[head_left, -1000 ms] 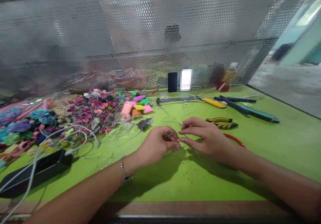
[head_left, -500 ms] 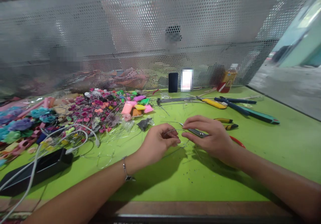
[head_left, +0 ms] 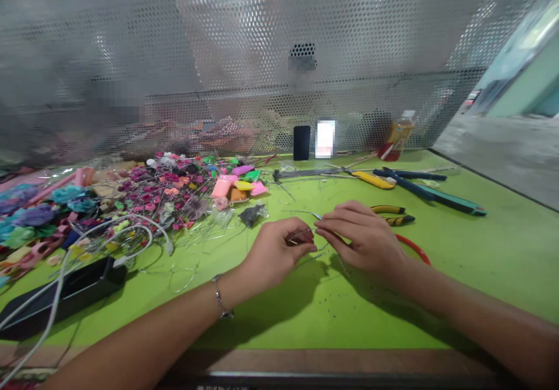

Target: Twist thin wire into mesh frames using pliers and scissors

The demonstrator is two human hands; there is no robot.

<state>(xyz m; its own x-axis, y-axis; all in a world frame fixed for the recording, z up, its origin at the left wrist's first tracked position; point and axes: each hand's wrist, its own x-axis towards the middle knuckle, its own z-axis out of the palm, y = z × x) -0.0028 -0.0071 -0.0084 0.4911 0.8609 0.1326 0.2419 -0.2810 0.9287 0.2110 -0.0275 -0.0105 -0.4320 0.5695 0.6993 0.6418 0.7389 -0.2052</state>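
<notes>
Nearest us, a black power bank lies at the left of the green surface. At the middle our left hand and right hand meet fingertip to fingertip, each grip narrowed onto a thin wire just above the surface. Close behind the right hand lie a red ring and yellow-handled pliers, with a heap of small flowers to the left, and farther back two phones and a bottle stand against the perforated screen.
</notes>
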